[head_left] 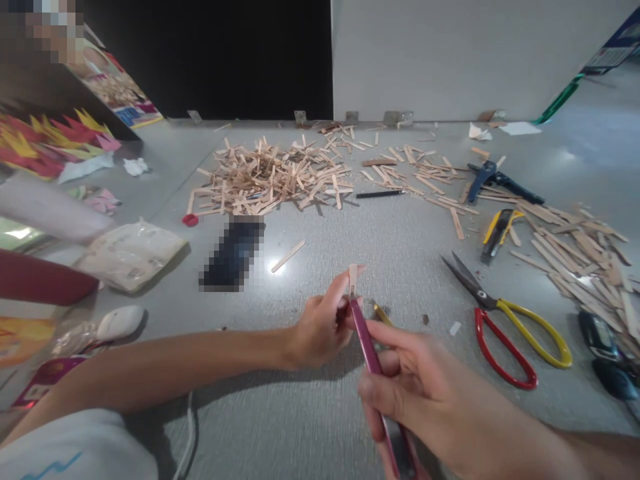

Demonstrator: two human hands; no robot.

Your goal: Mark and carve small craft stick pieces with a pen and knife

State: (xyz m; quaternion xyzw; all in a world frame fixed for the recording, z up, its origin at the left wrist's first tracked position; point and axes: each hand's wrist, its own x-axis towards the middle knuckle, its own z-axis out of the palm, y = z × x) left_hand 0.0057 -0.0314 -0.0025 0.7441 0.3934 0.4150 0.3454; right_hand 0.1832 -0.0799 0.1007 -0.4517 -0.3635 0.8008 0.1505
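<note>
In front of me, my left hand (325, 327) pinches a short wooden craft stick (353, 275) upright between thumb and fingers. My right hand (415, 387) is wrapped round a slim purple craft knife (367, 340). Its narrow tip meets the lower part of the stick, where a small mark or notch shows; I cannot tell how deep it is. A small gold-coloured piece (381, 311) shows just beyond my right fingers. Another craft stick (289, 256) lies on the table past my left hand.
A heap of sticks (275, 173) lies at the back, with more sticks (580, 253) at right. Scissors with red and yellow handles (481, 295), a yellow utility knife (497, 233) and a blue tool (483, 181) lie right. A white mouse (120, 323) and dark pixelated rectangle (233, 253) are left.
</note>
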